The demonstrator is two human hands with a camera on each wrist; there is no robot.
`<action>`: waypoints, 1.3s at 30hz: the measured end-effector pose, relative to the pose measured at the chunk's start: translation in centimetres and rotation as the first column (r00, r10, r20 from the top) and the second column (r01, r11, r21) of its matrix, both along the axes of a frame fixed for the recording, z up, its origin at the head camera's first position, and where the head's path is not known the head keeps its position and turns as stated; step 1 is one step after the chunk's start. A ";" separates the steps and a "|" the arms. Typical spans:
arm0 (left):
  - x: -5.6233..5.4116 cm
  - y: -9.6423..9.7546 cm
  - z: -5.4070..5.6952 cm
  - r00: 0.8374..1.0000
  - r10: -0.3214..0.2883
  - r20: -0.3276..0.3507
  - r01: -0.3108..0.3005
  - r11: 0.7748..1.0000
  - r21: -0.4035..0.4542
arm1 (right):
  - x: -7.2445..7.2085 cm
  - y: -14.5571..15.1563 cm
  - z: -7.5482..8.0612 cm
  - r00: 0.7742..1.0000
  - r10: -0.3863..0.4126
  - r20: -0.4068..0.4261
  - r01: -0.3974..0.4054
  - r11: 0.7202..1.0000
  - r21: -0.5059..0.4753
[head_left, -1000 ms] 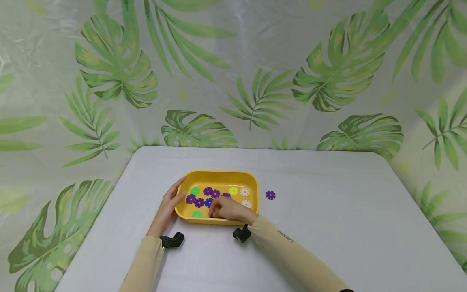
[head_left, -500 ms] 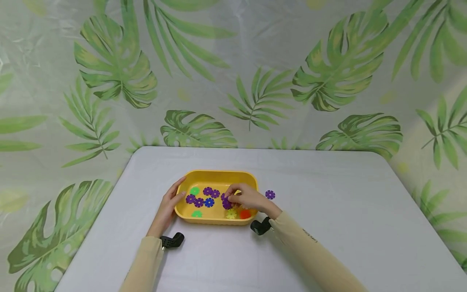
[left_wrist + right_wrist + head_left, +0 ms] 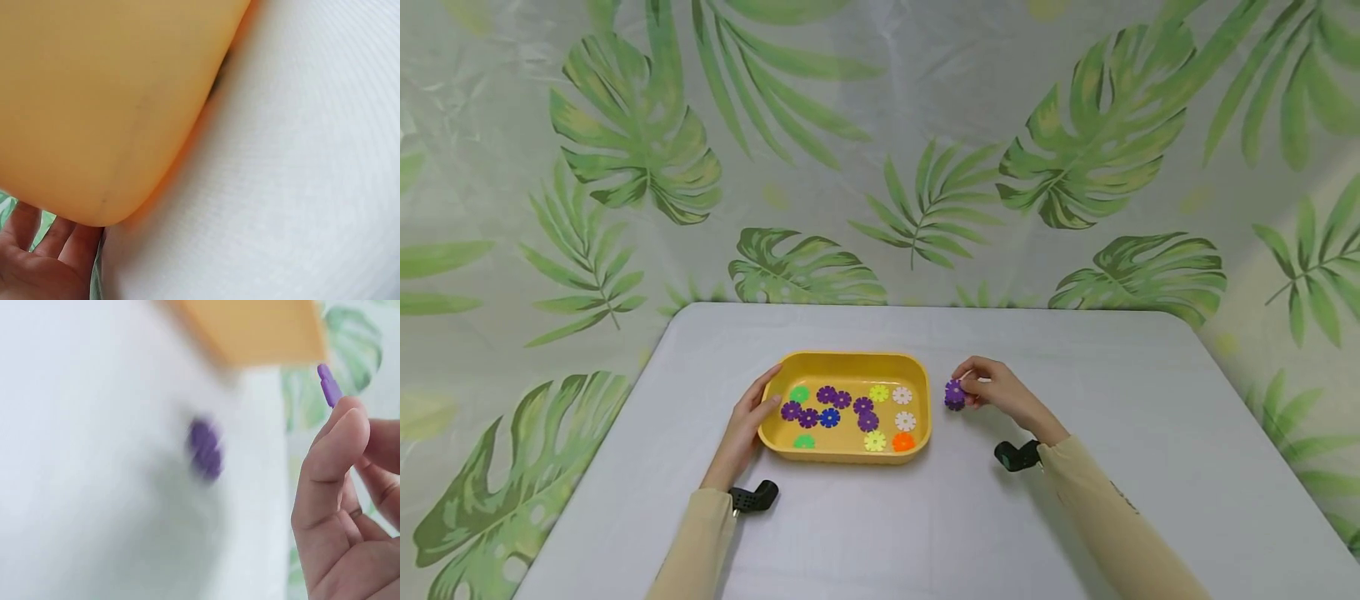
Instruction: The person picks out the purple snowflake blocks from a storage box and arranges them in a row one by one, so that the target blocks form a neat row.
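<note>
A yellow plastic tray (image 3: 850,457) stands on the table with several notched, flower-shaped plastic discs in it: purple discs (image 3: 826,394), a blue disc (image 3: 830,417), and green, yellow, white and orange ones. My left hand (image 3: 744,423) holds the tray's left end, thumb at the rim; fingers (image 3: 56,237) show beyond the wall in the left wrist view. To the right of the tray, my right hand (image 3: 1000,392) pinches a purple disc (image 3: 329,386) between thumb and fingertips. It is raised over another purple disc (image 3: 205,450) lying on the table.
The white-covered table (image 3: 1105,375) extends around the tray on all sides. A leaf-patterned curtain (image 3: 940,108) hangs behind and beside it. Black wrist cameras (image 3: 754,497) jut from both wrists.
My right hand has come out of the tray and moved right with a purple disc, stopping above the disc on the table. My left hand and the tray have stayed put.
</note>
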State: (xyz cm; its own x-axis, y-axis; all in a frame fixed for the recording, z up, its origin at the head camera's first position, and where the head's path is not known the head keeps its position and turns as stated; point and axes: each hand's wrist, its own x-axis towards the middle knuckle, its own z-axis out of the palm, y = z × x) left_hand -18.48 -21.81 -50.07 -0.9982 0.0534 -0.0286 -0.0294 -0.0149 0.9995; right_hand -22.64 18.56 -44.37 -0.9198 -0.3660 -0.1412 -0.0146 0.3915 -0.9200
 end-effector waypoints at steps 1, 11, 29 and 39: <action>0.0 0.0 0.0 1.000 0.001 -0.002 -0.001 1.000 0.001 | -0.1 0.7 -0.5 1.000 -0.020 0.008 0.020 1.000 0.005; 0.1 0.1 -0.1 1.000 0.004 0.005 -0.004 1.000 0.004 | -0.2 3.7 -3.4 0.989 -0.137 0.050 0.131 0.985 0.109; 0.1 -0.1 -0.1 1.000 0.001 -0.005 -0.001 1.000 0.014 | 0.5 -5.1 1.5 1.000 -0.009 0.008 0.010 0.993 -0.121; 0.1 0.0 0.0 1.000 0.012 -0.002 -0.012 1.000 -0.006 | 1.6 -11.8 0.8 0.976 0.183 0.120 -0.173 0.981 -0.093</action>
